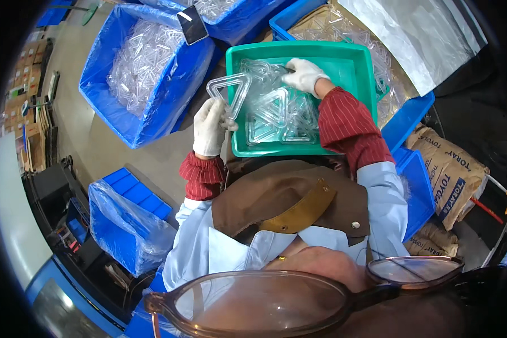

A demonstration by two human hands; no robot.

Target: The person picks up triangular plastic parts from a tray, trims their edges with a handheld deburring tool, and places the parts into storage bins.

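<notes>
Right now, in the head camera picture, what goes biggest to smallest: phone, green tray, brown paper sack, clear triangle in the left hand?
1. Green tray
2. Brown paper sack
3. Clear triangle in the left hand
4. Phone

The last two are fairly close; nearness may flatter the triangle.

Left fingers [228,123] curled (gloved), right arm [348,119] extended

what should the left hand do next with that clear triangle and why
Perhaps the left hand should lift the clear triangle away from the green tray: it is gripped and overlaps the tray's left side in view, while the right hand reaches among other clear pieces.
</notes>
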